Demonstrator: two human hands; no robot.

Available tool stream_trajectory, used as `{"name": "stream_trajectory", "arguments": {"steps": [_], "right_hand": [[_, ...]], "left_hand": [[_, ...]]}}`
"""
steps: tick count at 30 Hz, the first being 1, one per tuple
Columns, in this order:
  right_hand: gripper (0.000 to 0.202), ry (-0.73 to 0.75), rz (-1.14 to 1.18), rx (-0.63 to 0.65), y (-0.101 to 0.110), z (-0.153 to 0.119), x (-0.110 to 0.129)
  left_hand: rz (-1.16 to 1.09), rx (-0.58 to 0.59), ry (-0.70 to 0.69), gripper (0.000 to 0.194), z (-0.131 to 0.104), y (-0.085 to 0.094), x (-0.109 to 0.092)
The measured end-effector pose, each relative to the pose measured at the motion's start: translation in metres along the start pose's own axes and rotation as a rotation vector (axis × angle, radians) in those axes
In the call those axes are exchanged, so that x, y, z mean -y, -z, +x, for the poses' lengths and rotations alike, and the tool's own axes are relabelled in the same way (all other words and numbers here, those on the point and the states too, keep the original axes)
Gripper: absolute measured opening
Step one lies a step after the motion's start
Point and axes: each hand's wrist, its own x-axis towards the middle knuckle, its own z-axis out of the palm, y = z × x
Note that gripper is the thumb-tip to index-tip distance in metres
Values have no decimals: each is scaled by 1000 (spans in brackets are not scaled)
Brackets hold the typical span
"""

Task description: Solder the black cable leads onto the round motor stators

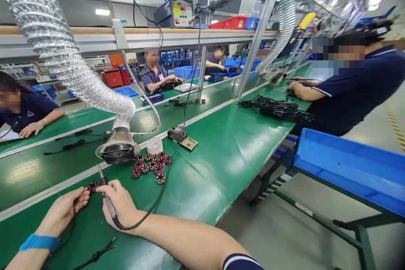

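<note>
My right hand [122,204] is wrapped round a soldering iron [110,206], its tip pointing up and away. The iron's black cord loops under my wrist and rises overhead. With closed fingers, my left hand [65,211] holds a thin black cable [74,211]; a blue band circles that wrist. A small round part with red dots [92,186] sits between the fingertips of both hands; I cannot tell which fingers grip it. Several similar round parts [153,163] lie just beyond my right hand. Another black cable with bare wire ends [96,256] rests below my hands.
A fume extractor hood [117,152] hangs low ahead on a silver duct. Beside it are a tape roll [155,146] and a soldering stand [182,137]. A heap of black cables [274,109] lies farther right, near a co-worker [357,84]. A blue tray cart [351,168] stands right.
</note>
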Motion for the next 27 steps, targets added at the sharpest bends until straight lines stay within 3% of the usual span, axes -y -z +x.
{"name": "stream_trajectory", "arguments": {"steps": [4,9,13,18,22,27], "right_hand": [[44,2,2,9,0,1,-3],[40,-45,110,-64,-2,-2,-7],[39,-32,219,-89,-5,-3,-9],[36,11,250,-83,-4,-4,-8],[33,24,251,-91,-5,-5,-8],[29,55,234,-71,-6,-4,-8]], "left_hand": [[59,6,-36,16,23,0,-12],[188,-206,-263,11,13,14,-25],[576,-107,-415,33,-16,52,-36],[1217,69,-437,51,-60,115,-31],[1409,173,-332,49,-84,151,-14],[1489,119,-382,33,-85,170,3]]}}
